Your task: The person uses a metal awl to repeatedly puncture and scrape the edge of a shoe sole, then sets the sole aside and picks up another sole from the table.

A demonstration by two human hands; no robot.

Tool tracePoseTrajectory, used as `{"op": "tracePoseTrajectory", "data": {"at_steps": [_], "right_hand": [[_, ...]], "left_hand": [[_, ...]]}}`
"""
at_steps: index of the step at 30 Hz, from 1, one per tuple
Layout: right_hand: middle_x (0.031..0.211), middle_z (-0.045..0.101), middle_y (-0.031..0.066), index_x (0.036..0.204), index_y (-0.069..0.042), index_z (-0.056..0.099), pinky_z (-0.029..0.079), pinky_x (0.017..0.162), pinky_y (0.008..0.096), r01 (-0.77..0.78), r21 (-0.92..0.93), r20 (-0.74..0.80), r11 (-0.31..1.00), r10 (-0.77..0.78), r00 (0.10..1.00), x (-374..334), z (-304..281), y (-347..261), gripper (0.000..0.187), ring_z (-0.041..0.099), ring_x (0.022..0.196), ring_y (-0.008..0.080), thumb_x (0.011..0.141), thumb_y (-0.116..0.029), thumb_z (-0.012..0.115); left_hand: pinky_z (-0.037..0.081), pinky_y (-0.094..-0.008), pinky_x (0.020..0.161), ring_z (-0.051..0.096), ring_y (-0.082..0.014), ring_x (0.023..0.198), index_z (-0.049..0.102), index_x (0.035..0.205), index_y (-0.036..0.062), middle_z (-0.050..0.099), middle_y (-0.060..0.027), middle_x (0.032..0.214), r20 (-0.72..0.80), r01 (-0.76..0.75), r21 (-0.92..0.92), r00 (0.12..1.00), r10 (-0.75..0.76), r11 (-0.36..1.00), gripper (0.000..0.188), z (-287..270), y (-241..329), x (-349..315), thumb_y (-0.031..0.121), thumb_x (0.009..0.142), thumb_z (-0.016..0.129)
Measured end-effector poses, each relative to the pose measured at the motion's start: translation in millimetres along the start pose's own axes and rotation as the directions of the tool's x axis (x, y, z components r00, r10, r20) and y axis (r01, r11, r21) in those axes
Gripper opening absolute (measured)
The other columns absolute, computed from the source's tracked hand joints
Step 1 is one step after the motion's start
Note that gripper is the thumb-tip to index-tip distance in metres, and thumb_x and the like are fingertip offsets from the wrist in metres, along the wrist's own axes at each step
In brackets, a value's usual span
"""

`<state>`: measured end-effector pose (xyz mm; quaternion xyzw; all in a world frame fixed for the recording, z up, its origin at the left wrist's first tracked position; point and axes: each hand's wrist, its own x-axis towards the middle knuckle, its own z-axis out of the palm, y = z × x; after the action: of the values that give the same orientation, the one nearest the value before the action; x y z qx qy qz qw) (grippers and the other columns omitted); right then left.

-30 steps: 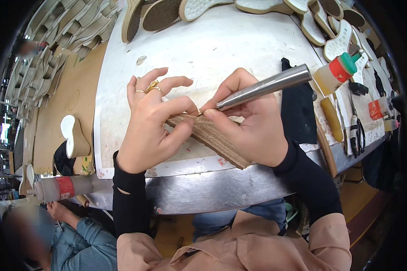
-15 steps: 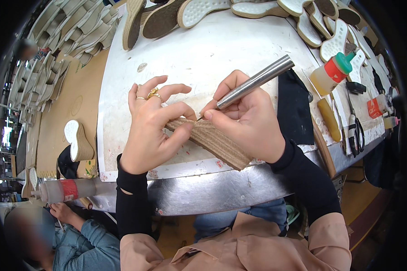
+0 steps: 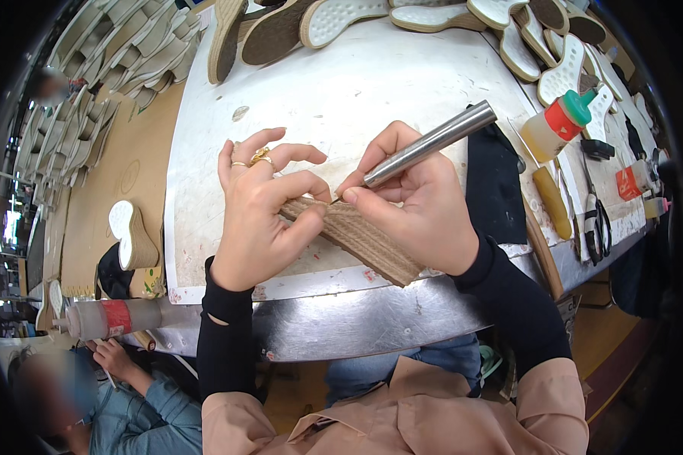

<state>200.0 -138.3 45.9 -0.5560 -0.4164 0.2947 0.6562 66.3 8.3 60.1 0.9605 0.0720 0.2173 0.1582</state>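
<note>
A wedge shoe sole (image 3: 372, 241) wrapped in tan braided rope lies tilted between my hands, over the near edge of the white work surface. My left hand (image 3: 259, 205) pinches its far left end between thumb and index finger; the other fingers are raised and spread. In my right hand (image 3: 421, 205) is a tool with a thick round metal handle (image 3: 432, 144), slanting up to the right. Its thin dark tip meets the rope edge right beside my left fingertips. What exactly the tip is doing there is too small to make out.
More wedge soles (image 3: 345, 19) line the far edge. At right are a green-capped glue bottle (image 3: 558, 125), a yellow-handled tool (image 3: 552, 203), scissors (image 3: 596, 224) and black cloth (image 3: 497, 186). A clear bottle (image 3: 114, 318) lies left, near a co-worker's hand (image 3: 114, 358).
Both my hands and the sole stay almost in place; the metal handle has dipped slightly. The co-worker at the lower left has shifted a little.
</note>
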Motion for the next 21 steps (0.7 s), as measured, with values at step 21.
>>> {"op": "tracePoseTrajectory", "data": {"at_steps": [21], "right_hand": [[0.092, 0.059, 0.0069, 0.096, 0.002, 0.051, 0.057, 0.075, 0.0221, 0.093, -0.151, -0.009, 0.984, -0.095, 0.995, -4.3, 4.1, 0.7, 0.021, 0.067, 0.088, 0.0127, 0.082, 0.007, 0.066]], "left_hand": [[0.011, -0.0623, 0.109, 0.042, -0.0363, 0.128, 0.067, 0.075, 0.0151, 0.064, 0.0003, 0.113, 0.047, -0.002, -0.009, 0.999, 0.003, 1.000, 0.008, -3.8, -1.5, -1.7, 0.017, 0.067, 0.068]]}}
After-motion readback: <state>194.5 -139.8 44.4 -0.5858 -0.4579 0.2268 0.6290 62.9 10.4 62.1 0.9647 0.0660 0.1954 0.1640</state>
